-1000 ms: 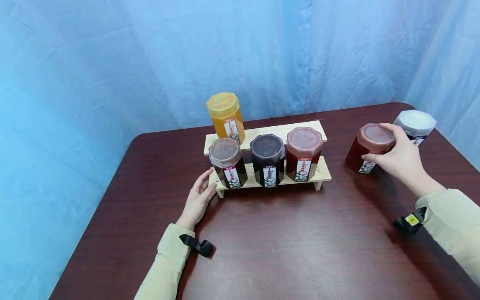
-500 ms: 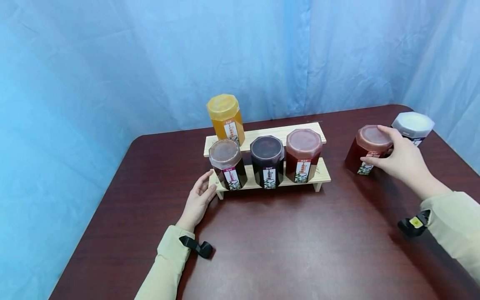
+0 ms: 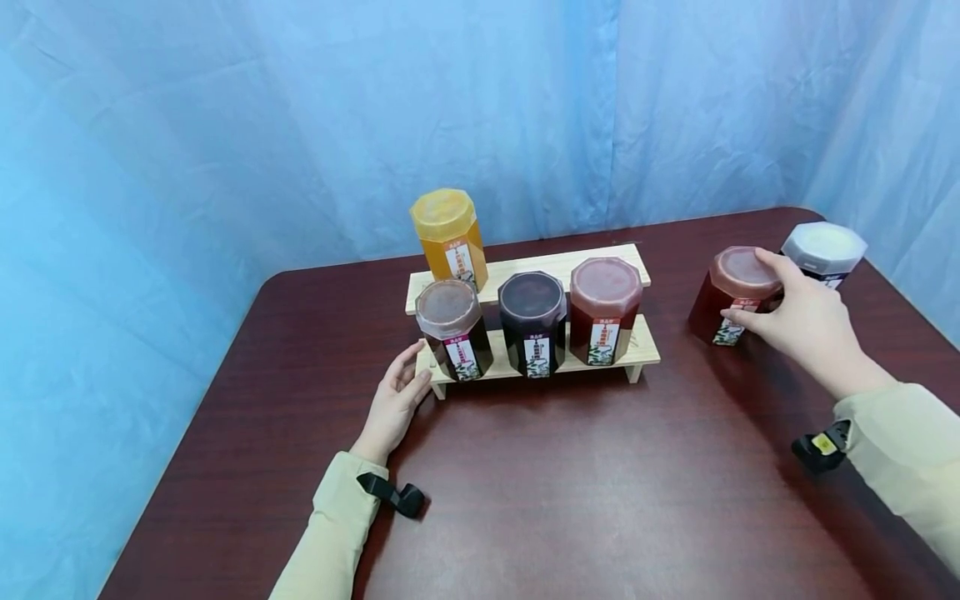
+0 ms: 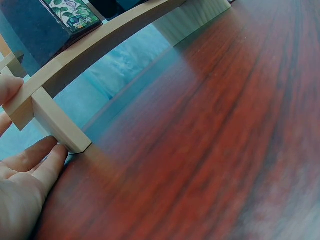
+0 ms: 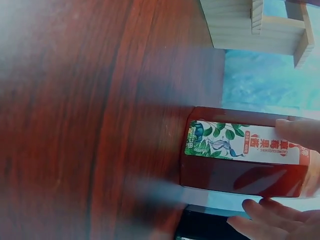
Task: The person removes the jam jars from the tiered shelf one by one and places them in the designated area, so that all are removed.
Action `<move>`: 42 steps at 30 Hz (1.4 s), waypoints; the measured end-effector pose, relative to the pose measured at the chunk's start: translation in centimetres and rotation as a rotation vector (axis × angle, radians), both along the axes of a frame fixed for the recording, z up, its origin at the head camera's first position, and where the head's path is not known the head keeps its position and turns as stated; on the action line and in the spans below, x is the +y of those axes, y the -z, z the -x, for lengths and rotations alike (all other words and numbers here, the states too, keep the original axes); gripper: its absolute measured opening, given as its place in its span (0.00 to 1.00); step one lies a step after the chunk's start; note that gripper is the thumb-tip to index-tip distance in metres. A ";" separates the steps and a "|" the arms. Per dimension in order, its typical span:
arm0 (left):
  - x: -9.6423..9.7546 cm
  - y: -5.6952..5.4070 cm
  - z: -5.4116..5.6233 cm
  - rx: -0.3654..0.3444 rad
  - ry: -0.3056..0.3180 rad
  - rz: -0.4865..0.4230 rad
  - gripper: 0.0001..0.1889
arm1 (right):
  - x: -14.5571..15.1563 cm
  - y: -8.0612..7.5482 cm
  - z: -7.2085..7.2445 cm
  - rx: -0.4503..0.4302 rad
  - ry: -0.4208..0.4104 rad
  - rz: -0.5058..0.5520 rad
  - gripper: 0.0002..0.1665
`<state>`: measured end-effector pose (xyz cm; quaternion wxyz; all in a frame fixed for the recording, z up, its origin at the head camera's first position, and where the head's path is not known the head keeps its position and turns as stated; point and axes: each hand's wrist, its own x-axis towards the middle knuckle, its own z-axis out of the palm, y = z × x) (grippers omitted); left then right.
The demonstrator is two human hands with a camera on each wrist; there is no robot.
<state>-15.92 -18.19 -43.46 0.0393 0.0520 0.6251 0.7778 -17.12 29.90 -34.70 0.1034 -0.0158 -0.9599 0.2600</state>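
Note:
A two-tier wooden rack (image 3: 645,348) stands on the table. At its left end is my left hand (image 3: 393,398); in the left wrist view the thumb lies on the shelf board (image 4: 95,50) and the fingertips touch the leg (image 4: 57,120). My right hand (image 3: 808,325) grips a jar of red jam (image 3: 716,300) near its lid, thumb in front and fingers around the far side. The jar (image 5: 240,170) is upright with its base at the tabletop; its label shows in the right wrist view. Behind that hand stands a white-lidded jar (image 3: 825,246), partly hidden.
On the rack's lower tier sit a brown-lidded jar (image 3: 450,312), a dark jar (image 3: 532,308) and another red jar (image 3: 606,296). A yellow jar (image 3: 447,233) occupies the upper tier's left end. A blue curtain (image 3: 375,108) hangs behind the table (image 3: 585,492).
The camera view has shifted slightly. My right hand stays on the red jam jar and my left hand stays at the rack's end; neither the jars nor the rack have visibly moved.

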 end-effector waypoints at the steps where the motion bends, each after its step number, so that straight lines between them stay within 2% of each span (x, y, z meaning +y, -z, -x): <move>1: 0.0 0.0 0.0 0.000 0.000 0.001 0.27 | 0.0 -0.1 0.0 -0.012 0.001 0.002 0.53; 13: -0.1 0.2 -0.1 0.019 0.004 0.003 0.28 | 0.2 -0.2 0.9 -0.029 0.015 0.022 0.52; 21: -0.1 0.1 -0.1 -0.010 -0.012 0.013 0.28 | 0.3 -0.2 1.5 -0.048 0.041 0.017 0.53; 32: -0.1 0.0 -0.1 -0.007 -0.004 -0.004 0.28 | 0.4 -0.5 1.9 -0.053 0.051 0.022 0.53; 42: 0.0 0.0 0.0 -0.007 -0.005 0.006 0.28 | 0.5 0.0 1.8 -0.054 0.050 0.013 0.53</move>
